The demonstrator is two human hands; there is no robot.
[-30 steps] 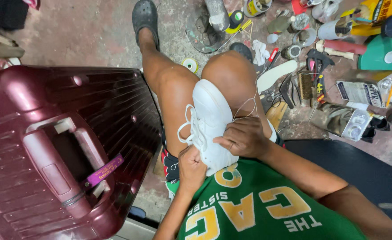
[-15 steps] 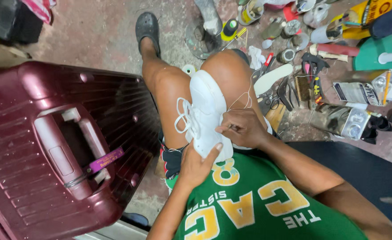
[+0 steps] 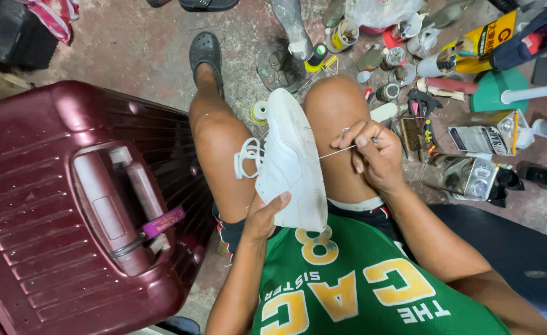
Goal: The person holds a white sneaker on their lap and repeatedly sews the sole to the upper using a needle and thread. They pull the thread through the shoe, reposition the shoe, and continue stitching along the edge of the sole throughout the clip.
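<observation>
Head view, looking down over a green jersey: the right hand is pinched shut on a thin pale thread, which runs taut from the fingertips leftward to the side of a white sneaker. A needle may be in the same pinch, but it is too small to tell. The left hand is clamped on the near end of the sneaker, thumb lying across its edge and palm beneath. The sneaker stands on its side between the person's two bare knees, sole edge facing the right knee, with its white laces hanging in loops against the left thigh. Just beyond the toe of the sneaker a small spool of thread lies on the concrete floor. The left foot wears a dark clog. Left of the legs lies a large maroon suitcase, handle up, with a purple tag on it. To the right of the knees the floor is littered with tools, small cans and jars, and a flat green dustpan.
</observation>
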